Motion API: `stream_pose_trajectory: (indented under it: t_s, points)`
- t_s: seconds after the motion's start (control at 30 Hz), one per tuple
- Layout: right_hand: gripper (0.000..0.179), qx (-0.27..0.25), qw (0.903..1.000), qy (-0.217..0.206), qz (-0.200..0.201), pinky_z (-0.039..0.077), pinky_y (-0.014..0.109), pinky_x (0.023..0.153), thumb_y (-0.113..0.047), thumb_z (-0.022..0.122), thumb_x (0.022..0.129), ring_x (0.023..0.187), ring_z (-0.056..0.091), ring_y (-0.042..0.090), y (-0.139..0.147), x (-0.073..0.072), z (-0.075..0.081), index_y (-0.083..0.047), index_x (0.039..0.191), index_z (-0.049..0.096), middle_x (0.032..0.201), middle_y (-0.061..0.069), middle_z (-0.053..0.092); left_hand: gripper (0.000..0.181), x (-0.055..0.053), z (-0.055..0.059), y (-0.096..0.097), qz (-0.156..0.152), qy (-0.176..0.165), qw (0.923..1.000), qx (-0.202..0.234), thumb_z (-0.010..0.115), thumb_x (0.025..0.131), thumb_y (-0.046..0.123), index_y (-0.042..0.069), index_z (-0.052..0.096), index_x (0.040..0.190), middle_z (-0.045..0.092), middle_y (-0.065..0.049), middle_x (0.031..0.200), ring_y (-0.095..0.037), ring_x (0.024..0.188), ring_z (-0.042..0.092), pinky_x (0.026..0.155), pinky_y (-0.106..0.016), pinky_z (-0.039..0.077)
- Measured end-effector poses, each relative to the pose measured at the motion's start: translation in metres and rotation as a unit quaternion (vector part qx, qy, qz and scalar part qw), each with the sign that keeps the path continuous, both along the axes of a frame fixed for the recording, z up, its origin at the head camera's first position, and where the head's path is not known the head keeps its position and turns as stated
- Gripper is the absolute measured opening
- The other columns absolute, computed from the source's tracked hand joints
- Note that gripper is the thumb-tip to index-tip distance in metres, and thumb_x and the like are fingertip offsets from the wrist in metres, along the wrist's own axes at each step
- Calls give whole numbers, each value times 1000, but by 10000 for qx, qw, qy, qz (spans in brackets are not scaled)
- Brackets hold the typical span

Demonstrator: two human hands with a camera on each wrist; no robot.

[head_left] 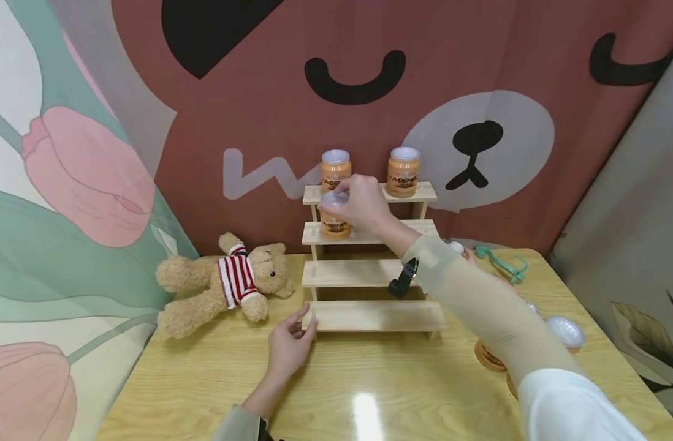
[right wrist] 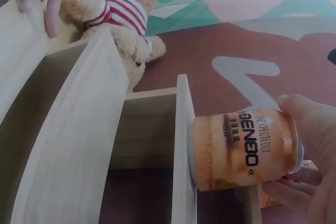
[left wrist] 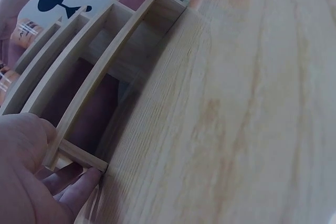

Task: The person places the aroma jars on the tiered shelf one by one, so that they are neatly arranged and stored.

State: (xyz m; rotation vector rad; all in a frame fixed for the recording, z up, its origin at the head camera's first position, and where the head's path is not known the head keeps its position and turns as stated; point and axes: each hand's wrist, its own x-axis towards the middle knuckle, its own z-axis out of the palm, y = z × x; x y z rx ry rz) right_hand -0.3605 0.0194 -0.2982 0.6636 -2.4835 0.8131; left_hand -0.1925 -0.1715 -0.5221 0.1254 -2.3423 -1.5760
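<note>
Curtain point(head_left: 480, 49) is hanging beyond right hand point(head_left: 361, 202), pinching a likely light, rigid jar point(right wrist: 241, 153), best rim-held; left hand point(head_left: 289, 344) is gripping rack point(head_left: 375, 316).

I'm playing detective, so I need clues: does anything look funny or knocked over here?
The teddy bear looks a bit odd: it lies on the table, head toward the wooden shelf, instead of sitting up. The three jars on the shelf stand upright, and I see no spill.
</note>
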Motion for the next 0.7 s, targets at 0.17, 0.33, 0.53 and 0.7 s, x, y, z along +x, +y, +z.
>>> stream_pose_trajectory:
  t_s: [0.17,0.33,0.53,0.7]
  points:
    - [47,81,9998,-157,-100,62,42,84,-51,87,84,97,71,25,2,3,2,-8,100,81,105,10,77,41,-1,1,2,-78,-24,10000,51,81,95,15,10,74,135,76,-26,124,-21,87,80,76,-17,64]
    - [50,165,9997,-189,-49,61,41,81,-54,85,86,97,70,25,5,5,2,-7,105,82,106,11,78,41,1,1,-1,-113,17,9999,99,81,96,15,9,73,136,76,-26,122,-24,88,80,77,-19,64]
    - [54,344,9992,-147,137,64,42,87,-54,82,90,104,76,28,24,10,11,-9,118,82,116,11,81,40,0,-1,-5,1,93,9999,-75,81,96,15,10,74,135,75,-27,124,-27,92,81,79,-22,66]
    - [44,463,9988,146,34,65,46,83,-46,83,91,95,79,28,69,19,28,-9,114,83,108,13,83,40,-1,1,-4,51,121,9998,-139,81,96,16,11,74,135,74,-28,126,-28,93,81,80,-26,67]
